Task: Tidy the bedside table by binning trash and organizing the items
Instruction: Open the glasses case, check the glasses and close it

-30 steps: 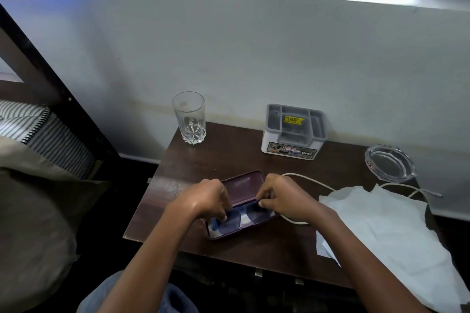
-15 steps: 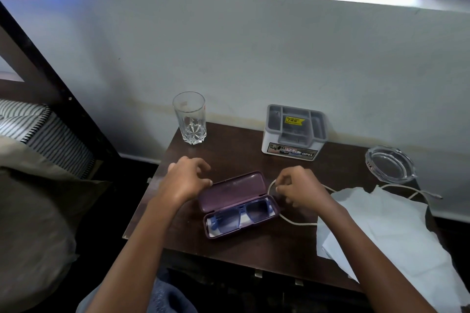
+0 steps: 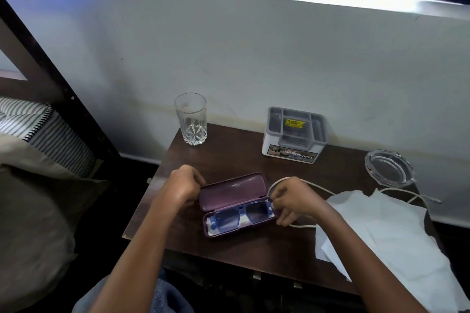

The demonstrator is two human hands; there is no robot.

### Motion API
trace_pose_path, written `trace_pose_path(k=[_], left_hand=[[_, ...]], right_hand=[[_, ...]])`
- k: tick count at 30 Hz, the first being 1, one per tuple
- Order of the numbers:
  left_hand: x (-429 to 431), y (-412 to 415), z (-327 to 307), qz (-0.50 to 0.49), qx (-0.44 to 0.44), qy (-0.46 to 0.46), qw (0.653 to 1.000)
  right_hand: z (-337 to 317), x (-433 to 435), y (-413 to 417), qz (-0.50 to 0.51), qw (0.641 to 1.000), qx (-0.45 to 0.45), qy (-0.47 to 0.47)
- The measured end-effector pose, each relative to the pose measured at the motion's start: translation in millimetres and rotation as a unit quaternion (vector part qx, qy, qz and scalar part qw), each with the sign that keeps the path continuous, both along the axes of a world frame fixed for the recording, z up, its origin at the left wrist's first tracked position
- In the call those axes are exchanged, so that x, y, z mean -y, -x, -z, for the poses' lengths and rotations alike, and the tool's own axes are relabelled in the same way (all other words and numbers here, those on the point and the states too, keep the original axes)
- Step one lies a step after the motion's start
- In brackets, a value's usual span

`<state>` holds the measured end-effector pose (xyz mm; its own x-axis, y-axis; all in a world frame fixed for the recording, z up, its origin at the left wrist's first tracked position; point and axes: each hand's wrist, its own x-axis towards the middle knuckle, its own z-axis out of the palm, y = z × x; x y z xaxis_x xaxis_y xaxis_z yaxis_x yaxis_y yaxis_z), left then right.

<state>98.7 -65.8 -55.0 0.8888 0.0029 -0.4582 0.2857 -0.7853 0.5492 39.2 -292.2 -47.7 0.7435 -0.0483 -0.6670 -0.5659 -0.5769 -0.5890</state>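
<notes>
An open purple glasses case (image 3: 232, 189) lies mid-table on the dark wooden bedside table (image 3: 229, 157), with blue-framed glasses (image 3: 241, 216) lying in its lower half. My left hand (image 3: 183, 184) grips the left end of the raised lid with curled fingers. At the case's right end, the curled fingers of my right hand (image 3: 295, 198) pinch the edge beside the glasses. A white cable (image 3: 320, 187) loops behind and under my right hand. Crumpled white paper (image 3: 381, 234) covers the table's right part.
An empty drinking glass (image 3: 192, 119) stands at the back left corner. A grey compartment organizer (image 3: 295, 134) sits against the wall, and a glass ashtray (image 3: 389, 168) is at the back right. A bed with a striped pillow (image 3: 38, 127) lies left.
Both hands lifted off the case half a second ago, leaving the glasses inside. They have now come back to its two ends, left on the lid, right at the right edge.
</notes>
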Motion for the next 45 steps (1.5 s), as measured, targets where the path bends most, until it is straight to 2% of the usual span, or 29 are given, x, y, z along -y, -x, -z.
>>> trace_pose_path(k=[3,7,10,13,15,18,22,25,31,45], left_hand=[[-1,-3,1,-0.018,0.019,0.04,0.999],[-1,-11,-2,-0.07,0.118,0.147,0.98],[7,-8,-16,-0.145,0.145,0.298,0.932],[12,-6,-26,-0.211,0.091,0.421,0.877],[9,-5,-28,-0.227,0.034,0.428,0.874],[7,-4,-30,-0.197,-0.076,0.426,0.88],[12,0,-32,-0.156,-0.151,0.477,0.852],[13,0,-34,-0.164,-0.159,0.506,0.831],[11,-1,-34,-0.181,-0.154,0.529,0.815],[14,-1,-28,-0.17,-0.111,0.511,0.835]], right_hand=[[-6,1,1,0.026,0.999,0.017,-0.032],[-17,4,1,0.095,0.99,0.069,-0.081],[-26,5,0,0.15,0.974,0.103,-0.132],[-33,4,1,0.185,0.96,0.142,-0.155],[-36,3,2,0.202,0.953,0.16,-0.16],[-37,3,1,0.216,0.948,0.175,-0.158],[-36,5,1,0.217,0.948,0.177,-0.148],[-35,7,1,0.234,0.942,0.177,-0.165],[-34,10,0,0.254,0.926,0.168,-0.222],[-28,10,-5,0.297,0.899,0.143,-0.287]])
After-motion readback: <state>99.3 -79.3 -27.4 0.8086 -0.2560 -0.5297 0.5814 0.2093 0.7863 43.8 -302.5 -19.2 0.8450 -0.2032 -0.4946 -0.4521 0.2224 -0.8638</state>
